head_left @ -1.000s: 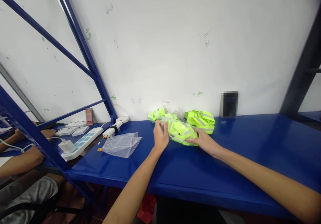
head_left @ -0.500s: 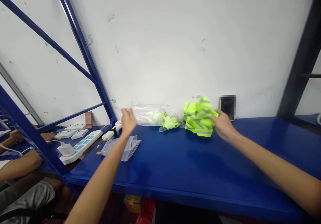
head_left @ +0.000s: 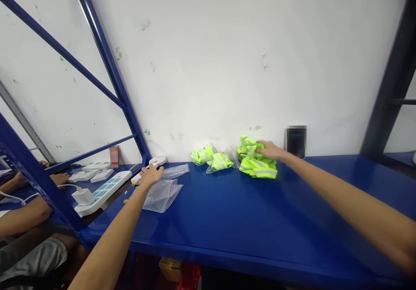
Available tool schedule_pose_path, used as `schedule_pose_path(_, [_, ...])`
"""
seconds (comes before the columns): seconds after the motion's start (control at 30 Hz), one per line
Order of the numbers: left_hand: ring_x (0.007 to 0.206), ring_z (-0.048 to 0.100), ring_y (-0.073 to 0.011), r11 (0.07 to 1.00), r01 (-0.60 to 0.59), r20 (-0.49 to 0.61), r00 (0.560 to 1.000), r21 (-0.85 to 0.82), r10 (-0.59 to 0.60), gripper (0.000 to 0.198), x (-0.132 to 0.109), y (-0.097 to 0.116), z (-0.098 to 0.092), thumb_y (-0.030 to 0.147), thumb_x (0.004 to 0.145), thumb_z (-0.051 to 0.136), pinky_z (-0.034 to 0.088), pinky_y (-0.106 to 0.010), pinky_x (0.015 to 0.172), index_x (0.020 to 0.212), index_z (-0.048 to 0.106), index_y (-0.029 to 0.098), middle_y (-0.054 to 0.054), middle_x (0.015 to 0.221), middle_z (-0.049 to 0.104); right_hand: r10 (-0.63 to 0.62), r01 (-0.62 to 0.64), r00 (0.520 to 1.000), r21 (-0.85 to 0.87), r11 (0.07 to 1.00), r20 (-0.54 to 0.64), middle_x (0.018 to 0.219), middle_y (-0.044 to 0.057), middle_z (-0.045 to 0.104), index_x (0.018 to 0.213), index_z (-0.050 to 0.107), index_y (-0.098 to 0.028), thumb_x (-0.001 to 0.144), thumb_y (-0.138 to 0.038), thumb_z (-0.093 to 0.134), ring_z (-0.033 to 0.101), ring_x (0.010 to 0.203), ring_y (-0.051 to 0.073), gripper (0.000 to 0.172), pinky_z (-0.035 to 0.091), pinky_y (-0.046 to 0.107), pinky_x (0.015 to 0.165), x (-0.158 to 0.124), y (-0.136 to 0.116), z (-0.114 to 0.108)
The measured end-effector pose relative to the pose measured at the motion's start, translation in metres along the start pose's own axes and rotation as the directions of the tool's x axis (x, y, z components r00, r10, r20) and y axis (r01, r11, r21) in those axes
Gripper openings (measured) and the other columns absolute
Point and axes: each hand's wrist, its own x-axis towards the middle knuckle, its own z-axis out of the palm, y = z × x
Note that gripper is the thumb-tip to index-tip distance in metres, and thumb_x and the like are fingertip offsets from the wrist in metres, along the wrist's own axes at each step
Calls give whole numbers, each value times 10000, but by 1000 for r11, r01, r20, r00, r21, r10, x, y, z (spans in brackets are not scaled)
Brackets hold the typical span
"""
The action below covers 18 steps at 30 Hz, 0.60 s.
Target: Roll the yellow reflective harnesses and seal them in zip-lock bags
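Note:
My left hand [head_left: 151, 175] is at the left of the blue table, over the end of a clear plastic bag [head_left: 175, 171]; its fingertips are too small to make out. More clear zip bags [head_left: 162, 196] with a red strip lie just in front. My right hand [head_left: 269, 149] reaches onto the yellow-green reflective pile [head_left: 258, 167], its fingers closed at the upper folds. Left of the pile sit a reflective bundle in a clear bag [head_left: 221, 161] and another rolled bundle [head_left: 202, 155] beside it.
On the blue table [head_left: 208, 220], a dark device [head_left: 295, 142] leans on the wall at the right. A white fan-like object [head_left: 157, 160] and a power strip [head_left: 105, 191] are at the left, past a blue frame post. Another person's arm [head_left: 29, 210] rests further left.
My left hand has lowered leftward, and the clear bag it held up now lies on the table. My right hand has moved left over the pile, whose top folds have shifted.

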Motion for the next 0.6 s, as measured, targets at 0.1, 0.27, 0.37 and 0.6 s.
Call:
schedule_pose_path(0.1, [1320,399,-441,998,-64,20,998,8,64,685,-9,-4,-8,566,886,326,362,-600,994,1439,362,165,-243,1449,400,-23,23,998,0,1000,56,1526,216,330,1503,269,-89,798,-422,578,390,1357,351,839,404,433,1034,1,-8,-28])
schedule_pose_path(0.27, [1452,200,-358,905,-423,144,900,53,412,622,-38,-10,3,617,918,230,150,-634,1116,1457,364,338,-57,1573,278,-291,272,941,-124,954,-173,1486,173,371,1430,413,-181,801,-382,584,340,1365,390,682,340,537,1073,-32,-54,-51])
schedule_pose_path(0.37, [1474,123,-349,869,-493,234,850,42,471,640,-50,-12,30,662,909,224,51,-646,1126,1466,341,370,-27,1598,201,-482,474,843,-92,876,-239,1300,140,544,1272,560,-169,860,-307,511,499,1229,300,437,384,437,1054,-63,-94,-28])
schedule_pose_path(0.6, [1452,199,-371,897,-359,297,854,-259,428,592,-38,-17,69,628,879,345,-2,-647,1125,1363,515,333,-54,1532,364,-127,102,958,107,989,258,1459,220,419,1354,498,-84,855,-296,564,410,1346,347,547,340,416,1086,-78,-121,76])
